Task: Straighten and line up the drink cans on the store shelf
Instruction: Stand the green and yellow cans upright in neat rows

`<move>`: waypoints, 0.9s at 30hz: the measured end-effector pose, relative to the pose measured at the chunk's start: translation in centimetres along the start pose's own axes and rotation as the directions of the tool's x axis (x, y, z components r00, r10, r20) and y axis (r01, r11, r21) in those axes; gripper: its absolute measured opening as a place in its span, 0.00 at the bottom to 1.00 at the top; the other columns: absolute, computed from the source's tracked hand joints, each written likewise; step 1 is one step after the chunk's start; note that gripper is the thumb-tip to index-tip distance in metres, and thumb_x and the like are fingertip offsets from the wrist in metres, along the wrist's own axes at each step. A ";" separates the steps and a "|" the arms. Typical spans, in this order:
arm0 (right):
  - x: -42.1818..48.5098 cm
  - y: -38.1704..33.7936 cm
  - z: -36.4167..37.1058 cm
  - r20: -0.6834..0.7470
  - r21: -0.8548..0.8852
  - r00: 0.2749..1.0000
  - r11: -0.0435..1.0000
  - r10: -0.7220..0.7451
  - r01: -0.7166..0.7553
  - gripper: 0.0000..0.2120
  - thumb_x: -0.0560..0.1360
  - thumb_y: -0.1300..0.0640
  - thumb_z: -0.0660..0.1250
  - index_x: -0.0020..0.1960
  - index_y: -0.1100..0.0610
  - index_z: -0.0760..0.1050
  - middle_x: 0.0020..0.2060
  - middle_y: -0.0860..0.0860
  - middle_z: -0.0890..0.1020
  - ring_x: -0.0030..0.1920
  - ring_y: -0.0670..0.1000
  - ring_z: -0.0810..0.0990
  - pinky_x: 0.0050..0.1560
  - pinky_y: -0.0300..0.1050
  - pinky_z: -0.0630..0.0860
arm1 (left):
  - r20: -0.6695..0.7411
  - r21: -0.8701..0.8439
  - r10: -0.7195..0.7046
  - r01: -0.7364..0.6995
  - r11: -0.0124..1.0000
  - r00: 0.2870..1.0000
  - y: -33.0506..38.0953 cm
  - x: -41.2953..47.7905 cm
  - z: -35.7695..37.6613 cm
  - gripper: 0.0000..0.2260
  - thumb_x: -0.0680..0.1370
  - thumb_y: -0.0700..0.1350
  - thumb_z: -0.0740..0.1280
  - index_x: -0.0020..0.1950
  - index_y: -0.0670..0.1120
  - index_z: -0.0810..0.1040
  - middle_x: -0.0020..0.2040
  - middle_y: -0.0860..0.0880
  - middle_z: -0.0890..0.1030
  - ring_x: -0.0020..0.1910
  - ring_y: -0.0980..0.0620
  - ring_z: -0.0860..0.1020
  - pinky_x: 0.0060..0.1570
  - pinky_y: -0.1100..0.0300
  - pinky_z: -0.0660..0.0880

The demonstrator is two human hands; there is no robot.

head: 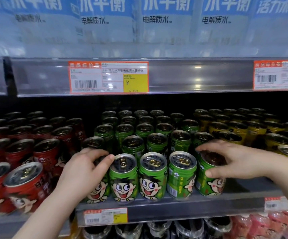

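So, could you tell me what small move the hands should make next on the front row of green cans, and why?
Probably the right hand should twist the rightmost green can it grips until its cartoon face looks forward. It seems turned aside and slightly tilted; the barcode-facing can beside it could follow.

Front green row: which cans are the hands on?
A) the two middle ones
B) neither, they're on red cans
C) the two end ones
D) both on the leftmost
C: the left hand grips the leftmost green can and the right hand grips the rightmost green can, with the middle three cans untouched between them.
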State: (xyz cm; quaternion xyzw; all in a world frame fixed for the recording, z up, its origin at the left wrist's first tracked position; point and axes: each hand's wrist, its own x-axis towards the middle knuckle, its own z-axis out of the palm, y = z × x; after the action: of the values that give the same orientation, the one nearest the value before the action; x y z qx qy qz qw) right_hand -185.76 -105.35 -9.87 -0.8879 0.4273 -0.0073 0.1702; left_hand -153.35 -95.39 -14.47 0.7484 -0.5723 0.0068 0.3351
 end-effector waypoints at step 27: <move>15.3 -9.8 -0.6 -0.140 -0.064 0.962 0.972 -0.234 0.227 0.29 0.69 0.49 0.72 0.67 0.51 0.68 0.64 0.51 0.73 0.57 0.49 0.73 0.51 0.36 0.67 | 0.393 0.048 -0.099 0.087 0.995 0.914 0.0 7.9 -1.4 0.31 0.68 0.50 0.74 0.69 0.50 0.70 0.68 0.47 0.72 0.65 0.49 0.71 0.58 0.65 0.67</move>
State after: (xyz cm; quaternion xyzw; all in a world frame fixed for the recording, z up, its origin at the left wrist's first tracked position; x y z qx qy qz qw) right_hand -168.72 -111.46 -8.32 -0.9325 0.3323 -0.0823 0.1151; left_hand -150.13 -101.40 -10.24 0.7657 -0.5915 -0.1516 0.2020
